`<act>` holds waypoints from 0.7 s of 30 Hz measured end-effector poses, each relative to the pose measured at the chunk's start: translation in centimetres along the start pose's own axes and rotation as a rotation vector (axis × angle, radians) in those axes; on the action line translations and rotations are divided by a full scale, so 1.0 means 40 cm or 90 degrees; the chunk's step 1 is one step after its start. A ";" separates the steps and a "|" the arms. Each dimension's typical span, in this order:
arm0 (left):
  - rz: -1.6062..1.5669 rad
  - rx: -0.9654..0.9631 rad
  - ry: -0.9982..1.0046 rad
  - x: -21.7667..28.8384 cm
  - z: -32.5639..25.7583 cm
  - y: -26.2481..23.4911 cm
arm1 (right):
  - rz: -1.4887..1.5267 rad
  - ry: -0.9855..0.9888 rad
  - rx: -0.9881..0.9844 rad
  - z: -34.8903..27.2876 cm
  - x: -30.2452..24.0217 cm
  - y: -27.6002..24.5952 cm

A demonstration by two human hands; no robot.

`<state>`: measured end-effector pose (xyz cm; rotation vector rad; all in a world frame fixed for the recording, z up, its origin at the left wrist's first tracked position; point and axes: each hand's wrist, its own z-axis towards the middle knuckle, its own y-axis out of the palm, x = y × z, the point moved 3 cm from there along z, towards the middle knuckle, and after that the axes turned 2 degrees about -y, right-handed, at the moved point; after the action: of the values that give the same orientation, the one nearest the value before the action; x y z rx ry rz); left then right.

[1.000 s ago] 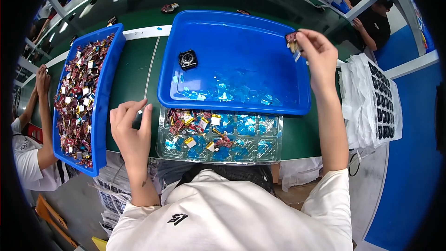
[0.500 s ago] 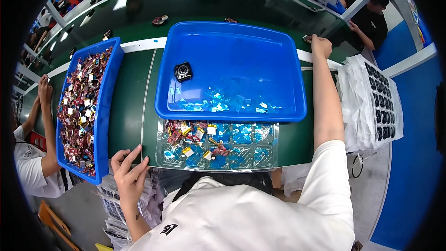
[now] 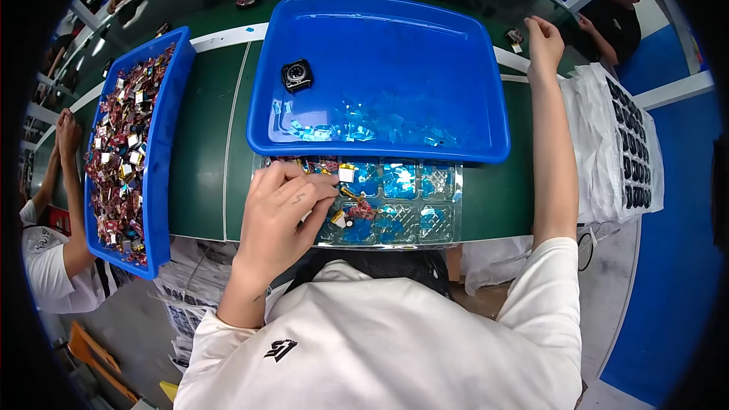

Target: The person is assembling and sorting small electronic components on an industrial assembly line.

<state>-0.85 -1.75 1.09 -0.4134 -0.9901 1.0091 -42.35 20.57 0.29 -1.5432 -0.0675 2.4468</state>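
Note:
My left hand point(image 3: 282, 209) hovers over the left part of a clear moulded plastic tray point(image 3: 434, 241). Its fingers are bent, with thumb and forefinger apart beside a small yellow-and-dark piece point(image 3: 348, 191); the hand covers nearby compartments. Close by lie a pale battery-like block point(image 3: 346, 174) and a dark-red part point(image 3: 362, 210), among blue film scraps point(image 3: 399, 179). Stretched out to the far right, my right hand point(image 3: 545, 47) is above the belt's near edge, fingers loosely bent, nothing visible in them. A small dark-red assembly with a whitish block point(image 3: 515, 36) lies left of it, apart from the fingertips.
A large blue bin point(image 3: 380, 150) behind the tray holds blue film pieces and a black device with a round dial point(image 3: 297, 75). At left, a long blue bin point(image 3: 158, 220) is full of red parts. White-wrapped stacks point(image 3: 596, 137) stand at right. Other people work nearby.
My left hand has moved right and up, from the bench edge to over the tray. My right hand has let go of the small assembly and drawn away from it. The view has shifted slightly.

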 end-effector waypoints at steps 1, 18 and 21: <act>0.021 -0.022 0.015 0.002 0.002 0.005 | -0.005 -0.014 -0.083 -0.047 -0.079 0.003; -0.124 -0.060 -0.002 0.024 0.030 0.013 | -0.026 -0.334 -0.578 -0.722 -0.346 0.009; -0.093 -0.122 0.010 0.027 0.028 0.024 | 0.108 -0.178 -0.587 -0.715 -0.352 0.005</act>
<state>-2.08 -0.50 1.55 -0.4990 -1.0905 0.7811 -11.09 14.46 0.12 -1.4832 -1.3193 2.9289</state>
